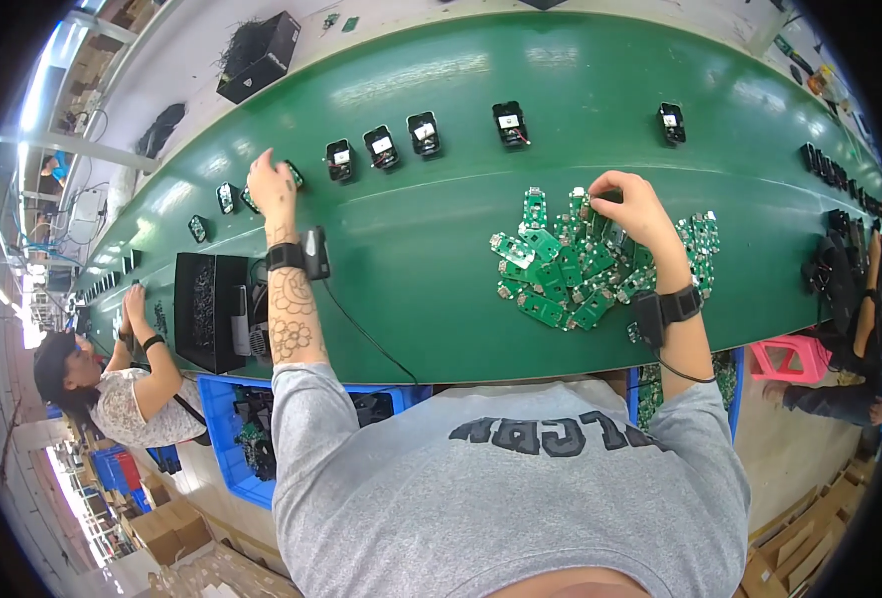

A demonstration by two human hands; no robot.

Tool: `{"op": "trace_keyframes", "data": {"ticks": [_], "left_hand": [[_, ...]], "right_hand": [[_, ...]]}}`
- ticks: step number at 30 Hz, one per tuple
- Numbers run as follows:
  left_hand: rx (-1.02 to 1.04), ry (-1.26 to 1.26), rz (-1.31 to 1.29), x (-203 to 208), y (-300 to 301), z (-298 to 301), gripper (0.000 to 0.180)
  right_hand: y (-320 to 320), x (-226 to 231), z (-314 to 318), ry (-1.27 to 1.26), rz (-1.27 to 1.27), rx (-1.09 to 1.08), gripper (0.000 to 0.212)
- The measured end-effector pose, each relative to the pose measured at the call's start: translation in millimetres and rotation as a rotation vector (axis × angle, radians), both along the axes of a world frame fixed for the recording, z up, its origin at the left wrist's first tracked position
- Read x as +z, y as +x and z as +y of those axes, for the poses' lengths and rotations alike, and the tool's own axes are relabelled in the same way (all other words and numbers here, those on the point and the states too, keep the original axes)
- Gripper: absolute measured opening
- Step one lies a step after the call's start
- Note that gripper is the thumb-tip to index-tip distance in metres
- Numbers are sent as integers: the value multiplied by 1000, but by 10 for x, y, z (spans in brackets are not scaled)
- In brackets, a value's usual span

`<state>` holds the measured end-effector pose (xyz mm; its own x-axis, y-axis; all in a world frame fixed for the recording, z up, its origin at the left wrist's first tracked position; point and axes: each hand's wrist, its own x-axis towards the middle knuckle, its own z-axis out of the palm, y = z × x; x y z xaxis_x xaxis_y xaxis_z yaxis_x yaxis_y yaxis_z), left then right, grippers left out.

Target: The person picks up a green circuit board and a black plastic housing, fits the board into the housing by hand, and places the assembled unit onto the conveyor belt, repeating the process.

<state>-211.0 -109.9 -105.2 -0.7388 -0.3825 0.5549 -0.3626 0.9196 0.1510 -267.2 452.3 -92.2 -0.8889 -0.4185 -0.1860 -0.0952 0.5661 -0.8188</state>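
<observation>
My left hand [270, 186] reaches over a row of small black housings, its fingers apart and partly hidden from above. One housing with a green board [294, 176] sits right beside its thumb, and another housing [250, 199] lies on its other side. Farther left are two more housings [227, 197]. My right hand [634, 209] is closed in a pinch on a green circuit board [579, 204] at the far edge of a loose heap of circuit boards [556, 267]. Its fingertips cover part of that board.
Open black housings with white labels [382, 148] stand along the green table [411, 249]. A black box of small parts [198, 309] is at left, beside a cable. Blue crates [224, 439] sit below the front edge. A co-worker [142, 399] works at left; another person's arm [868, 294] shows right.
</observation>
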Motion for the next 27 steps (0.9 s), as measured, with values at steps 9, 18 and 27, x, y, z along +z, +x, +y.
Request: {"op": "trace_keyframes", "data": {"ticks": [9, 18, 27], "left_hand": [[-218, 709, -408, -223, -303, 532, 42], [-310, 1872, 227, 265, 341, 1455, 35], [-576, 2105, 368, 623, 686, 3403, 55]], "right_hand": [[-115, 293, 177, -186, -18, 162, 21], [246, 221, 401, -589, -224, -430, 13], [771, 232, -479, -1298, -940, -264, 21]]}}
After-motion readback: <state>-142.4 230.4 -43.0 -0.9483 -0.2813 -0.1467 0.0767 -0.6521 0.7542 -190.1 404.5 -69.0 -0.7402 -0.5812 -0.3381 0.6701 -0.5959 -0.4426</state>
